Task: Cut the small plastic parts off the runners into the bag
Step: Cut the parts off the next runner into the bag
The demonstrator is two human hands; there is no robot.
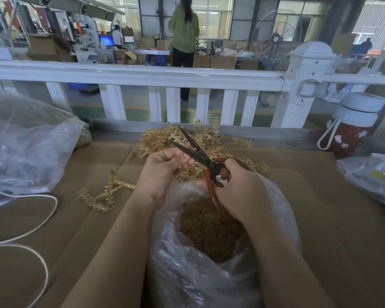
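Note:
My right hand (240, 190) grips the red handles of a pair of scissors (198, 154), whose dark blades stand apart and point up and to the left. My left hand (162, 170) pinches a tan plastic runner (182, 172) just below the blades. Both hands hover over a clear plastic bag (209, 274) that holds a heap of small tan parts (209, 230). Behind the hands lies a pile of tan runners (200, 138) with parts on them.
A loose runner (105, 194) lies on the cardboard-covered table (331, 207) to the left. A large clear bag (27, 147) sits at far left, a white cable (31, 232) below it. A red bottle (351, 130) stands at right, another bag (369, 176) beside it. A white railing (142, 74) runs behind.

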